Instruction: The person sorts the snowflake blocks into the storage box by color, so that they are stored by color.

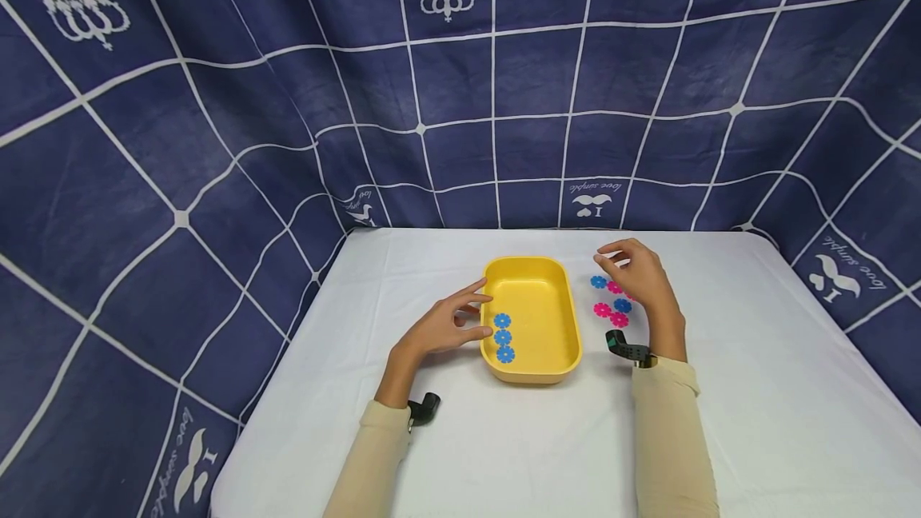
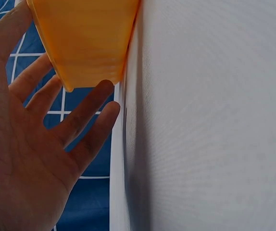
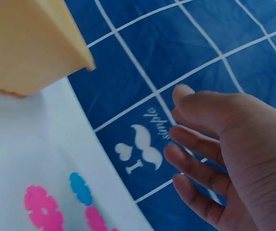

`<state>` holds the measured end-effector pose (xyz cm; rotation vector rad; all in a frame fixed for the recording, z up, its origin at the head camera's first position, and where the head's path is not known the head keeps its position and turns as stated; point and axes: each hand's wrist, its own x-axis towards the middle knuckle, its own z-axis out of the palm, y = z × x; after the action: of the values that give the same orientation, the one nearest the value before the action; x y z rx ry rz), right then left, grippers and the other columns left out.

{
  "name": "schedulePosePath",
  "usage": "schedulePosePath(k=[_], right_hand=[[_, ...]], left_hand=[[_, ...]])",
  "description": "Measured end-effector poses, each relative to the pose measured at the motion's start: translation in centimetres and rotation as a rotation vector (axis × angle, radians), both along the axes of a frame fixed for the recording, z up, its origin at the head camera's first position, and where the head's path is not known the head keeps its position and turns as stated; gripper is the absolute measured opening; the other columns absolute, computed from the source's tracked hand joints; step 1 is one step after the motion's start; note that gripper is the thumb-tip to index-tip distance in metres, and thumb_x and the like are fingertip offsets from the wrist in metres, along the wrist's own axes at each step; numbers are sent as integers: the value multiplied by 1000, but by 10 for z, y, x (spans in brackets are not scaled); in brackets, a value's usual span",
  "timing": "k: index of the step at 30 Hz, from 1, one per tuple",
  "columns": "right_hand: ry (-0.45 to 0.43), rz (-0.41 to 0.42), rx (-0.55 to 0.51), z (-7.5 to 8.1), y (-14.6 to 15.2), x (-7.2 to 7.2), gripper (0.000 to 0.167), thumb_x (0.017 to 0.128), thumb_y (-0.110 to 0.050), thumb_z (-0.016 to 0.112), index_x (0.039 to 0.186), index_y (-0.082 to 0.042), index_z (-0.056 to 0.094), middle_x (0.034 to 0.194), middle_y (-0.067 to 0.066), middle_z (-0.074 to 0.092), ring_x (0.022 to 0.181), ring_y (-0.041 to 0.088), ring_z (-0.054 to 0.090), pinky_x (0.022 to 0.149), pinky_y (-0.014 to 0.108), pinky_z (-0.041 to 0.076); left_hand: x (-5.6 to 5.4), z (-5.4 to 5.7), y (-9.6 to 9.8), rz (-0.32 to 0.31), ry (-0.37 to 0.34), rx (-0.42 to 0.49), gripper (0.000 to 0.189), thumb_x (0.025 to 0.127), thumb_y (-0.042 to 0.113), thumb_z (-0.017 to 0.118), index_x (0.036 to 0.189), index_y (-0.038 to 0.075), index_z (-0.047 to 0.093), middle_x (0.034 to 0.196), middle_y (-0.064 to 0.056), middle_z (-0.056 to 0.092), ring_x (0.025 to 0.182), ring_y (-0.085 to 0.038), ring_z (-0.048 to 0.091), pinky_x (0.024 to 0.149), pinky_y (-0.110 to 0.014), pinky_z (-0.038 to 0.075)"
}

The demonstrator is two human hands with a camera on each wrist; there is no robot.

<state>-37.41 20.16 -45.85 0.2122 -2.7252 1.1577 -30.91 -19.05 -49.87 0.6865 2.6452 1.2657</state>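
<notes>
Right grip (image 1: pixel 639 272) hangs loose beside and partly over a small cluster of flowers, its thumb and fingertips apart with nothing seen between them. The cluster, of blue flowers (image 1: pixel 622 306) and pink flowers (image 1: pixel 602 309), lies on the white-covered counter (image 1: pixel 518 454) just right of the yellow tray (image 1: pixel 543 326). Left grip (image 1: pixel 448 324) has its fingers spread at the tray's left wall, holding nothing; whether they press on the rim, I cannot tell.

Picking up a loose flower looks like the step in hand. To do it well, bring thumb and forefinger to opposite edges of one piece — they look thin, and close neighbours could drag along. A light touch would likely steady the tray; a hard push could slide it.

Its long axis runs away from the person, short ends near and far. Inside, three blue pieces (image 1: pixel 503 337) form a row along the left wall, running the same way as the tray. Each flower is round and appears to lie flat — so none points anywhere in particular.
</notes>
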Motion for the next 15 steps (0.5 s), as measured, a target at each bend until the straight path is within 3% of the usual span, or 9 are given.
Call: schedulePosePath(k=[10, 15], right_hand=[[-137, -87, 80, -27, 1, -9, 42, 104, -36, 71, 131, -3, 73, 137, 25, 60, 121, 45, 57, 101, 65, 54], [-145, -109, 134, -43, 2, -11, 42, 101, -33, 75, 128, -2, 76, 134, 26, 62, 117, 44, 58, 105, 65, 51]], left_hand=[[-1, 0, -1, -12, 7, 1, 72, 96, 40, 83, 158, 17, 56, 175, 3, 36, 132, -24, 66, 105, -48, 57], [-1, -1, -1, -12, 9, -2, 74, 96, 45, 82, 159, 17, 56, 175, 3, 36, 132, -24, 66, 105, -47, 58]])
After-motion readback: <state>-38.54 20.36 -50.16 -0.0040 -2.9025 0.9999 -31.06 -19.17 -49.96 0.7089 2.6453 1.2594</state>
